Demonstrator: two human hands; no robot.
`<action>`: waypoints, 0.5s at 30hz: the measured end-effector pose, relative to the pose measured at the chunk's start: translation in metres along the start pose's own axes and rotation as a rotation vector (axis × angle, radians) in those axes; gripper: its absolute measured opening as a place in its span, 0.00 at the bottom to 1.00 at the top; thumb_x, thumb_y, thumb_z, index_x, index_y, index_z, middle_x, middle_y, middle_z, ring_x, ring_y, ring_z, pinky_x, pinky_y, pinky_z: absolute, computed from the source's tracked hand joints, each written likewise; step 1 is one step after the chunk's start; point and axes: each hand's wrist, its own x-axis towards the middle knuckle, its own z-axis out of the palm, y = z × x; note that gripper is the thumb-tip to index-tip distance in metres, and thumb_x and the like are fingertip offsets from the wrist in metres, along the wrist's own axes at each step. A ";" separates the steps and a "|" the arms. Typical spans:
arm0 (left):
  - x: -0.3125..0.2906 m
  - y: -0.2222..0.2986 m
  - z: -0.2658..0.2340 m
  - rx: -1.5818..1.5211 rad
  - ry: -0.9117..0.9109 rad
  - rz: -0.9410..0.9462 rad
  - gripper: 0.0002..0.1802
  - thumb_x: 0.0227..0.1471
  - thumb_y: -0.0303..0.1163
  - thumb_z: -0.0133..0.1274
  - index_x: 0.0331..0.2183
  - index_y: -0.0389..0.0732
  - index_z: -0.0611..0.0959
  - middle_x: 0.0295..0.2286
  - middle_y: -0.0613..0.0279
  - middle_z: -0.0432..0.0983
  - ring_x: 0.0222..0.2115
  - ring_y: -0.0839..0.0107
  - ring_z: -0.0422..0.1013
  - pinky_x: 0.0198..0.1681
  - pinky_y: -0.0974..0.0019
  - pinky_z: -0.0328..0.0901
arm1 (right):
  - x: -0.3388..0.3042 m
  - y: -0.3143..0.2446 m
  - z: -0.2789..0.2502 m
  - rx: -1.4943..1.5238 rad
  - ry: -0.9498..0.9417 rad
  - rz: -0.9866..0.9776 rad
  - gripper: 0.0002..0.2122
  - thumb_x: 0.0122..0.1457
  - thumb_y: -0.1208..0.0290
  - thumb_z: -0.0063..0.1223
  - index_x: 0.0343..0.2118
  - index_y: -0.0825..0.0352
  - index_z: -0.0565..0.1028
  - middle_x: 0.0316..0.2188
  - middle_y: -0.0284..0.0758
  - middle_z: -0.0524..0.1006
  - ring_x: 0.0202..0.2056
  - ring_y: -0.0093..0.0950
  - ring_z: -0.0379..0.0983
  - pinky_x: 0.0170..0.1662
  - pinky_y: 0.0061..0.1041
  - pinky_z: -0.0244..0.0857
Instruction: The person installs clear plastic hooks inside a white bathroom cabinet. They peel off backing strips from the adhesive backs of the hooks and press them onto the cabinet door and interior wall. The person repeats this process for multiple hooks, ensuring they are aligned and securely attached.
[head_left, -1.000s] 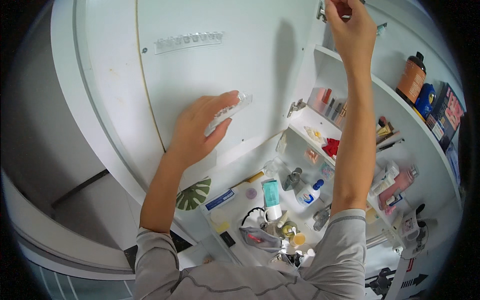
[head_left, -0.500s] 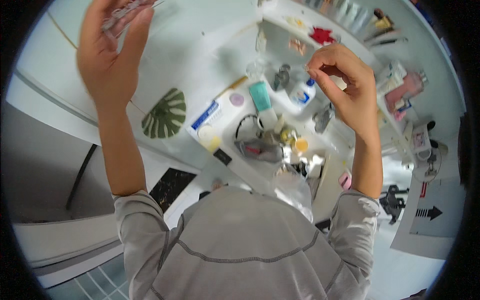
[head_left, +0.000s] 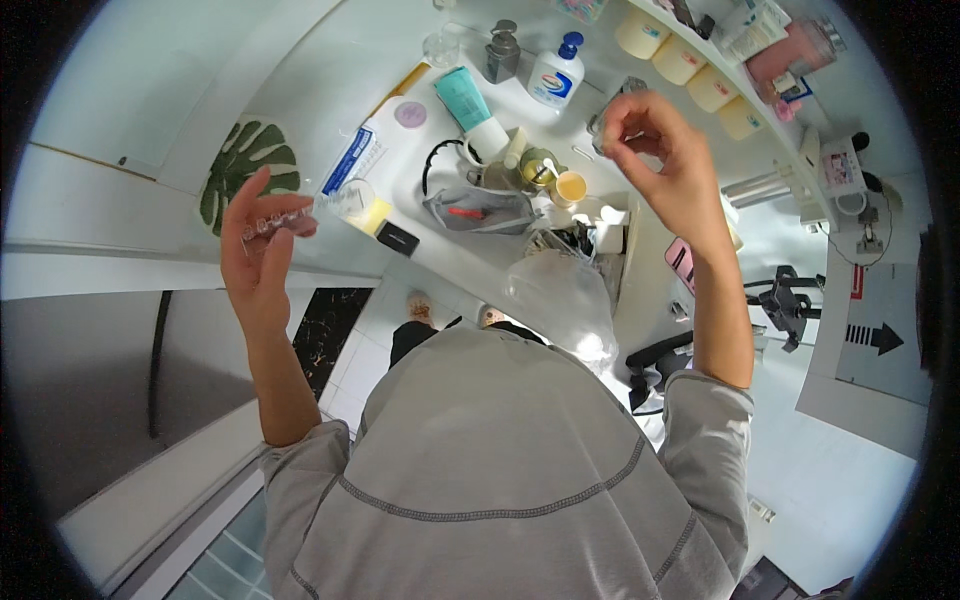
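My left hand [head_left: 262,265], at the left above the counter's corner, has its fingers curled around a clear, bumpy plastic strip [head_left: 277,222]. One end of the strip points right, toward a small round dish. My right hand [head_left: 672,165] is raised at the right, with thumb and index fingertips pinched together. Whatever sits in that pinch, if anything, is too small to make out. Close to those fingertips are the tap, partly hidden by the hand, and a white pump bottle [head_left: 553,80] with a blue head.
The white counter holds a grey pump bottle [head_left: 502,58], a teal tube [head_left: 463,95], a white mug [head_left: 489,140], a grey pouch [head_left: 500,212], an orange-topped cup [head_left: 570,187] and a plastic bag [head_left: 560,290]. Cream containers [head_left: 678,62] hang at upper right. A leaf decal [head_left: 235,170] lies left.
My view has shifted, bringing the counter lower in the picture. My left hand has come down with the clear strip. The right hand stays pinched, slightly lower and farther left.
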 end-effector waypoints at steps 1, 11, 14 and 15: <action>-0.006 -0.005 0.001 -0.020 -0.010 -0.034 0.25 0.51 0.22 0.42 0.53 0.35 0.66 0.35 0.56 0.74 0.30 0.73 0.68 0.35 0.69 0.65 | -0.006 0.005 0.001 0.016 -0.004 0.033 0.10 0.50 0.86 0.52 0.35 0.69 0.69 0.27 0.30 0.73 0.31 0.20 0.72 0.37 0.20 0.69; -0.050 -0.051 0.024 -0.035 -0.123 -0.541 0.17 0.53 0.27 0.42 0.45 0.38 0.74 0.17 0.70 0.65 0.17 0.83 0.58 0.20 0.78 0.54 | -0.099 0.112 0.028 -0.258 -0.217 0.317 0.04 0.47 0.76 0.56 0.26 0.67 0.73 0.22 0.35 0.75 0.24 0.27 0.73 0.30 0.27 0.68; -0.060 -0.067 0.057 0.057 -0.273 -0.680 0.15 0.53 0.30 0.48 0.44 0.42 0.75 0.15 0.70 0.64 0.15 0.83 0.57 0.19 0.77 0.54 | -0.136 0.146 0.057 -0.559 -0.323 0.389 0.04 0.47 0.71 0.53 0.25 0.66 0.75 0.23 0.38 0.76 0.26 0.33 0.74 0.30 0.32 0.68; -0.062 -0.077 0.074 0.129 -0.358 -0.659 0.16 0.53 0.31 0.49 0.45 0.44 0.75 0.15 0.70 0.64 0.15 0.82 0.58 0.19 0.75 0.54 | -0.148 0.157 0.070 -0.675 -0.364 0.410 0.05 0.47 0.70 0.52 0.26 0.65 0.76 0.24 0.38 0.76 0.27 0.35 0.75 0.31 0.34 0.68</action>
